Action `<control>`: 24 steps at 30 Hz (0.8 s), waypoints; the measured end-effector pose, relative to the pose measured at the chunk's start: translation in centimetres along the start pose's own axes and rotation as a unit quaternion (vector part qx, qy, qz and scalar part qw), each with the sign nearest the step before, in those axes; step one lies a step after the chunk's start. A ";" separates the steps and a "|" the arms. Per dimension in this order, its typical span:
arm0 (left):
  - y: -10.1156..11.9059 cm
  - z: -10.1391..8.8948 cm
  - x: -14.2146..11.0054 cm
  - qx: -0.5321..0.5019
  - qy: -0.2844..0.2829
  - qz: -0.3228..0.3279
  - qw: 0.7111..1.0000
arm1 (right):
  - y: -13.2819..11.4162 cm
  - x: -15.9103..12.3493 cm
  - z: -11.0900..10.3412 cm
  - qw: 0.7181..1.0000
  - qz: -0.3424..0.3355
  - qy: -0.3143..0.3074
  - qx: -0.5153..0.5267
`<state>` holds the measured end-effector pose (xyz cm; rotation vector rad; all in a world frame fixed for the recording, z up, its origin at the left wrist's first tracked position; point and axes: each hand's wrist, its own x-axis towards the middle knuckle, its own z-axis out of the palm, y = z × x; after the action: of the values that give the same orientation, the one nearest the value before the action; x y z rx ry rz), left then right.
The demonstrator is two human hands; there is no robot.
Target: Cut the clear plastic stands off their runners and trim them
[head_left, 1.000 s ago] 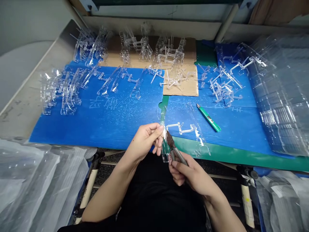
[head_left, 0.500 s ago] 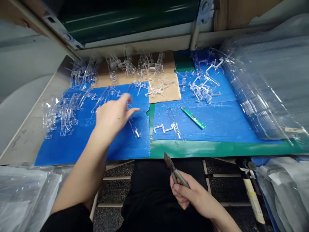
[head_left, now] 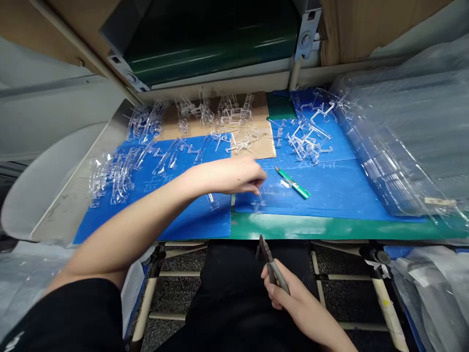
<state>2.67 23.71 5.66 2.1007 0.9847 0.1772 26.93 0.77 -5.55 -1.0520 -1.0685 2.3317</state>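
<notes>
The left hand (head_left: 238, 176) is hovering loosely open, seemingly empty, above a clear plastic stand (head_left: 259, 201) lying on the blue sheet (head_left: 330, 198) near a green knife (head_left: 293, 182), while the right hand (head_left: 286, 291) is clenching pliers (head_left: 273, 266) just below the worktop (head_left: 330, 227).

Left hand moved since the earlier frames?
Yes. Against the green utility knife, the left hand swung away leftward, then came back rightward; it is now just left of the knife.

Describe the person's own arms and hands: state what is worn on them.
The left hand and right hand are ungloved, with no ring or watch showing. A black sleeve ends above the bare left forearm, with a small white marking near the picture's edge.
</notes>
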 end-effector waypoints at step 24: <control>-1.9 12.2 -12.0 -0.514 0.184 -0.105 0.831 | -4.8 0.5 4.1 0.963 0.016 0.043 -0.264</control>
<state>-1.53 8.73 -1.58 0.9641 0.9993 0.8252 23.56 2.16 -0.35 -1.3441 -1.7026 2.0420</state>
